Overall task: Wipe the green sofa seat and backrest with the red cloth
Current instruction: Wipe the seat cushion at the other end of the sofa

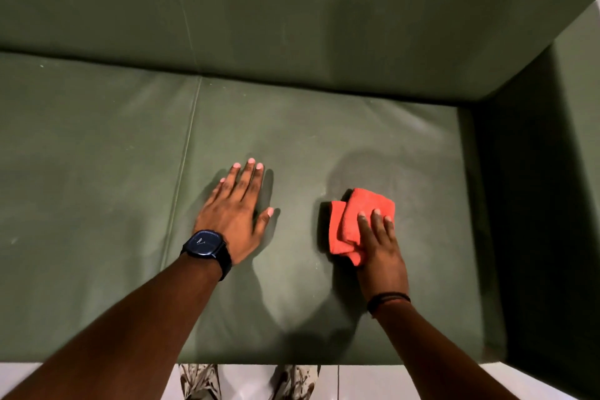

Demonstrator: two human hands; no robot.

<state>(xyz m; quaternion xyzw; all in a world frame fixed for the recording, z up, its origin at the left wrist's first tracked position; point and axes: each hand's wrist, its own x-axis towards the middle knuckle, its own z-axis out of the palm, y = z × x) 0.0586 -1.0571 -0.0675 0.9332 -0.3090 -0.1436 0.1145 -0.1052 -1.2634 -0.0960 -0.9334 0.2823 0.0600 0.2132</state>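
Note:
The green sofa seat [324, 140] fills the middle of the head view, with its backrest [292, 10] rising behind it. A folded red cloth [350, 221] lies on the right seat cushion. My right hand [381, 250] presses down on the cloth's near right part, fingers on top of it. My left hand [235, 208] rests flat on the same cushion, fingers spread, to the left of the cloth and apart from it. A dark watch sits on my left wrist. A dull smear shows on the seat just behind the cloth.
A seam [185, 153] divides the seat into two cushions, left of my left hand. The right armrest [535, 172] stands as a dark wall at the seat's right end. Pale floor tiles [357, 380] and patterned trouser legs show below the seat's front edge.

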